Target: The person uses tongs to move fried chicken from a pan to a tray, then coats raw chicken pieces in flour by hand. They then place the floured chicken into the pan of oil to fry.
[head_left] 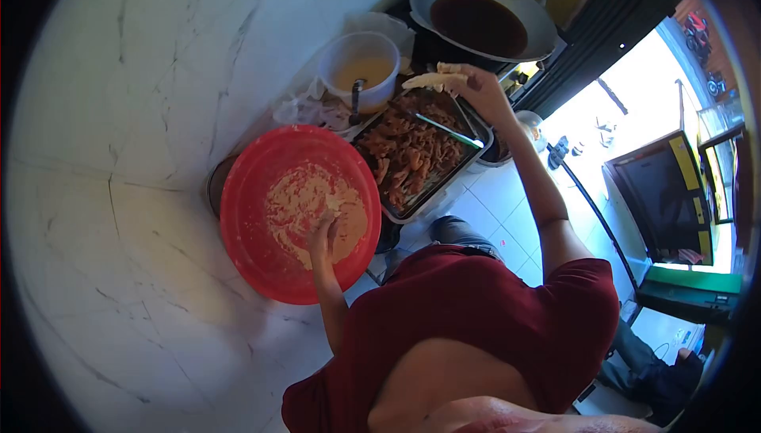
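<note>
My left hand [323, 236] is inside a red basin [246, 187], fingers stretched out and touching the pale flour [305, 195] there. Its fingertips look floury, and I see nothing held in them. On the other side, my right hand [482, 90] is raised near the stove, its fingers closed on long, pale floured pieces [434, 82]. These hang above the far end of a metal tray [414, 212]. Brown pieces of meat [408, 143], some long and thin, are heaped in the tray. Across them lies a utensil with a pale green handle [452, 130].
A wide metal pan [539, 24] with dark liquid stands on the stove. Beside the tray is a translucent tub [326, 64] of pale liquid with a dark handle. Crumpled plastic bags [305, 112] lie near the marbled wall [143, 116]. Another person's legs [634, 365] show at lower right.
</note>
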